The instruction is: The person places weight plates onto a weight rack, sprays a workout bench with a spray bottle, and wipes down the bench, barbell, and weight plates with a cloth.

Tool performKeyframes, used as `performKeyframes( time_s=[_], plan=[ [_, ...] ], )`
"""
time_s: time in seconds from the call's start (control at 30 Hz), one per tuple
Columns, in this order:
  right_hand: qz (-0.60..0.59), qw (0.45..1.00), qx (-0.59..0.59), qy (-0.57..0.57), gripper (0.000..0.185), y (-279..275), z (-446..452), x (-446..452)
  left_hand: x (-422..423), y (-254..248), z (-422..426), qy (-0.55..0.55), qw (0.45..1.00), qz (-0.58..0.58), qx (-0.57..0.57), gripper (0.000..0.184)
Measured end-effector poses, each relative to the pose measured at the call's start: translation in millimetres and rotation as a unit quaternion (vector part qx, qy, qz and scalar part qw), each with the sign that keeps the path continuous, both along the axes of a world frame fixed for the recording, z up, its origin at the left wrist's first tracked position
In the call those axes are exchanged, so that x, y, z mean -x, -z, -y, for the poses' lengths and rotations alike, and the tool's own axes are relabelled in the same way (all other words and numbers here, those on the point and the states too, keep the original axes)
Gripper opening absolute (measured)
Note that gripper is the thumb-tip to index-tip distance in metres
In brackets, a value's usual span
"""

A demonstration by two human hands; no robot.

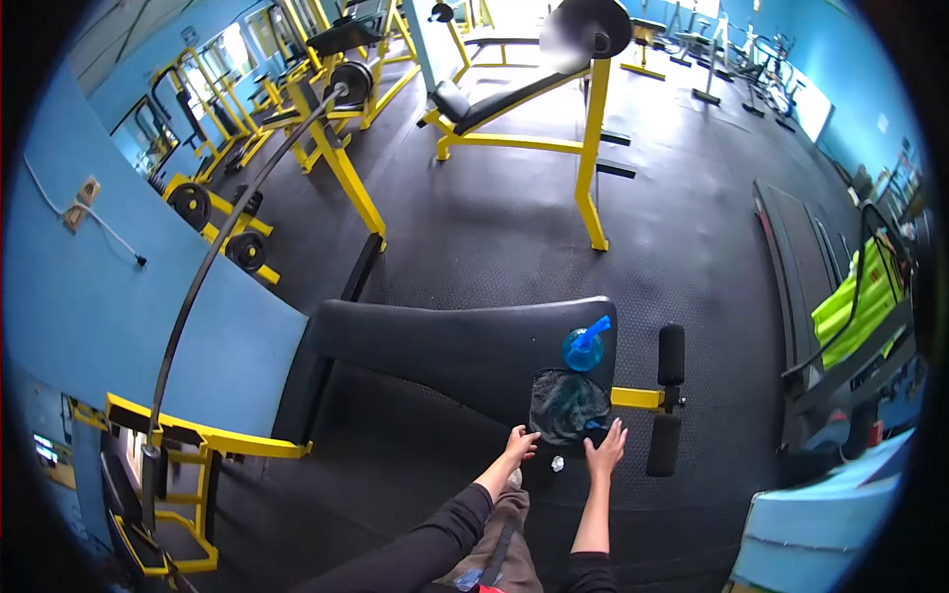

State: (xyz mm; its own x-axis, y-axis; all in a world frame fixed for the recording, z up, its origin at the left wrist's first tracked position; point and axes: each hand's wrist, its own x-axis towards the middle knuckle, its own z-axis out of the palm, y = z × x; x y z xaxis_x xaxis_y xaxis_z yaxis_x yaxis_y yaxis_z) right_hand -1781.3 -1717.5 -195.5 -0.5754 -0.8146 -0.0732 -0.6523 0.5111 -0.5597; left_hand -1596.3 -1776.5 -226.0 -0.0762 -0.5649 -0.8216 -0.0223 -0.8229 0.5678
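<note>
A dark, thin, crumpled sheet, which looks like a black plastic bag or cloth point(570, 403), lies spread over the near right end of the black padded bench point(425, 331). My left hand point(519, 445) is at its lower left corner, fingers apart and slightly bent. At the lower right corner is my right hand point(605, 455), its fingers stretched out and open. A small blue part shows near the right thumb; I cannot make out what it is. Just beyond the sheet stands a blue spray bottle point(582, 351). A small white crumpled piece point(558, 464) is between my hands.
Foam leg rollers point(671, 354) stick out at the bench's right end. A long barbell point(203, 267) rests on yellow uprights at left. Ahead is another yellow bench point(524, 143). On the right are a treadmill point(806, 247) and a bright yellow-green garment point(858, 306).
</note>
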Motion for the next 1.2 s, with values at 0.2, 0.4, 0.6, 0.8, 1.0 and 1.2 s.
performKeyframes(
  time_s=[0.2, 0.4, 0.6, 0.8, 1.0, 1.2],
  plan=[
    [-0.033, 0.995, -0.089, -0.035, 0.046, 34, -1, 0, 32, 29, 15, -0.055, 0.995, -0.001, -0.080, 0.059],
    [0.295, 0.950, 0.049, 0.088, 0.054, 9, -25, 5, 36, 18, 1, 0.051, 0.987, 0.107, 0.106, 0.014],
    [0.692, 0.657, 0.247, 0.165, 0.035, -108, -90, 19, 43, -48, -27, -0.020, 0.955, -0.256, 0.151, 0.017],
    [0.705, 0.445, 0.539, 0.117, 0.040, -221, -190, 54, 106, -278, -113, 0.023, 0.892, -0.413, 0.185, 0.018],
    [0.691, 0.431, 0.580, 0.003, 0.038, -261, -272, 25, 103, -337, -246, 0.067, 0.841, -0.507, 0.178, 0.016],
    [0.667, 0.573, 0.473, 0.055, 0.037, -262, -343, 34, 101, -235, -342, 0.082, 0.936, -0.325, 0.106, 0.020]
  ],
)
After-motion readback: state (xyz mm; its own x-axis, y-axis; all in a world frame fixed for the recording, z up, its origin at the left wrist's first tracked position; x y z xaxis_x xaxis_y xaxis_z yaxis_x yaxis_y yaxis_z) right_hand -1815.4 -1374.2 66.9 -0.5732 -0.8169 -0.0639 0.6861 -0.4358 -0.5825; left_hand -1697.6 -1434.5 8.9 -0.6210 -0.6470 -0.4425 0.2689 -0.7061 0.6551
